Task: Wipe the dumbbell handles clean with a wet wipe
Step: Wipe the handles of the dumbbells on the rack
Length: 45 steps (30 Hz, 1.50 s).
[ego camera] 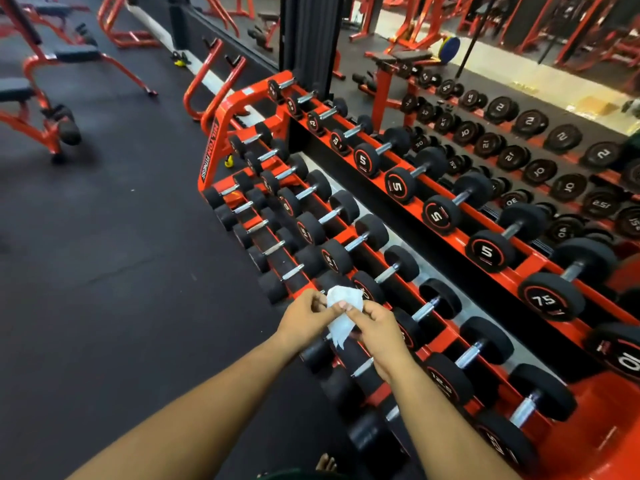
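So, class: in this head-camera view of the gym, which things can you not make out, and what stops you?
- Wet wipe: its middle is covered by the fingers of the left hand and right hand.
- Dumbbell handle below the hands: partly hidden by the right hand.
- Weight numbers on the lowest row of the dumbbell rack: too small and dark.
- 10 dumbbell: cut off by the right edge.

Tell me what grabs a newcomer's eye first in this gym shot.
The red dumbbell rack dominates, running from upper centre to lower right with rows of black dumbbells on its tiers. At lower centre, the left hand and right hand pinch a crumpled white wet wipe above the lower tiers. Red benches stand on dark flooring at left.
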Each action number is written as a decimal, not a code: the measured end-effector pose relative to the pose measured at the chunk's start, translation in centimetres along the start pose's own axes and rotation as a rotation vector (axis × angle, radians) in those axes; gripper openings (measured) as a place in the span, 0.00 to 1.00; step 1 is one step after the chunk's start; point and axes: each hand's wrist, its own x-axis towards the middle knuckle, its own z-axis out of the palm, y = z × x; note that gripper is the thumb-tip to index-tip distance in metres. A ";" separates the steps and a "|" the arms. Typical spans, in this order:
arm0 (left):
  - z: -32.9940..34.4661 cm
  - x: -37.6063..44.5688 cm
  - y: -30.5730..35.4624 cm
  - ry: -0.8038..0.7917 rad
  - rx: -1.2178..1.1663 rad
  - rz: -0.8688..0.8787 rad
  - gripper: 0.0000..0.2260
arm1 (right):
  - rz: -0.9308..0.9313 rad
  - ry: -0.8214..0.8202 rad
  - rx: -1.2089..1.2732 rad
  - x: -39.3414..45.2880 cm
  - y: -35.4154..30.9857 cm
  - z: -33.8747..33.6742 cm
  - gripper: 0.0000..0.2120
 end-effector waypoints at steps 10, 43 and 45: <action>2.4 4.5 2.4 -0.076 0.158 -0.021 0.05 | -0.010 0.087 0.011 3.8 0.5 -5.9 0.07; -3.9 20.0 4.5 -0.427 -0.298 0.062 0.09 | -0.038 0.266 0.124 14.3 -5.0 -0.4 0.08; -4.9 21.3 4.7 -0.505 -0.294 0.086 0.09 | -0.049 0.247 0.161 14.5 -5.6 -0.2 0.11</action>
